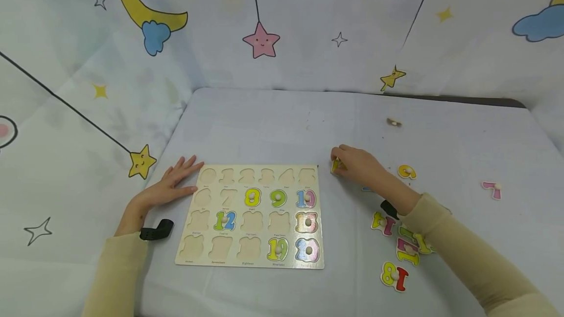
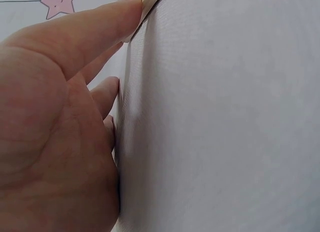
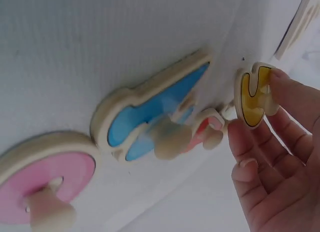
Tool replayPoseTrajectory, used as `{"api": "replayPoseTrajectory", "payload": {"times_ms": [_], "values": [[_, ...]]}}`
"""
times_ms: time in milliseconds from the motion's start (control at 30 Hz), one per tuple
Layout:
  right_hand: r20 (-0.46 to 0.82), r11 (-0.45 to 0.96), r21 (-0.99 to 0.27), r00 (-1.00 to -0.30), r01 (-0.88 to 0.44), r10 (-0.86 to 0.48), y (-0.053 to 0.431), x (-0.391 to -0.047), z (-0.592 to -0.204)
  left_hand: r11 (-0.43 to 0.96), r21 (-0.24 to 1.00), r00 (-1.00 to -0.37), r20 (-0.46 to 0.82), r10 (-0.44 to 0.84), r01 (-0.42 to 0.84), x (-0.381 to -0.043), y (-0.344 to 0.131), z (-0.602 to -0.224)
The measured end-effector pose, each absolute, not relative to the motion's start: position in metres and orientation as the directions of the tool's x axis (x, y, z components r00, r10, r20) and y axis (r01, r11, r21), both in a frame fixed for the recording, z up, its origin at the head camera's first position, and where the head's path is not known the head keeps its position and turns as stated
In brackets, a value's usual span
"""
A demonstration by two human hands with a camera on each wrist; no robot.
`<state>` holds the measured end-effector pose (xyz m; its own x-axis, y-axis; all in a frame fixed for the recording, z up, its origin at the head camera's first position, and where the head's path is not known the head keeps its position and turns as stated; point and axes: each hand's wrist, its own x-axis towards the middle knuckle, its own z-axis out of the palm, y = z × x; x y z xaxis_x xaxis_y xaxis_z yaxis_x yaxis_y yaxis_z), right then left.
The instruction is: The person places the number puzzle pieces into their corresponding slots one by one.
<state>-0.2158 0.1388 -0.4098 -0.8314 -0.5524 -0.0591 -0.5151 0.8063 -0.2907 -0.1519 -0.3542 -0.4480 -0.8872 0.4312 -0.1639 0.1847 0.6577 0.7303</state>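
A wooden number puzzle board lies on the white cloth. My left hand rests at its upper left edge with fingers spread; in the left wrist view, the thumb touches the board's edge. Beyond the board's right side, my right hand pinches a yellow number puzzle piece by its knob, raised on edge. A blue piece, a pink piece and a small red piece lie near that hand in the right wrist view. Pieces such as the 8 and 12 sit in the board.
More loose pieces lie to the right: a yellow one, a pink 7, an 18 and several clustered under the right forearm. One piece lies farther back. A patterned cloth stands behind the table.
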Motion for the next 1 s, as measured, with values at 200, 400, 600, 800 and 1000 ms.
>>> {"api": "replayPoseTrajectory", "payload": {"times_ms": [200,400,600,800,1000], "values": [[-0.010,0.778,-0.387,-0.842,-0.495,-0.540,0.146,-0.210,-0.400,0.662,0.727,-0.885,-0.170,0.433,0.184,-0.153,-0.355,-0.448],[-0.039,0.735,-0.503,-0.838,-0.454,-0.544,0.144,-0.208,-0.394,0.673,0.718,-0.885,-0.183,0.428,0.177,-0.154,-0.356,-0.450],[-0.060,0.712,-0.577,-0.849,-0.400,-0.525,0.132,-0.206,-0.395,0.656,0.735,-0.883,-0.180,0.434,0.173,-0.153,-0.352,-0.447],[-0.055,0.661,-0.669,-0.864,-0.340,-0.500,0.122,-0.204,-0.398,0.660,0.731,-0.886,-0.175,0.429,0.175,-0.152,-0.352,-0.446],[-0.117,0.580,-0.777,-0.850,-0.243,-0.513,0.114,-0.208,-0.407,0.669,0.723,-0.886,-0.185,0.425,0.170,-0.154,-0.355,-0.450]]}}
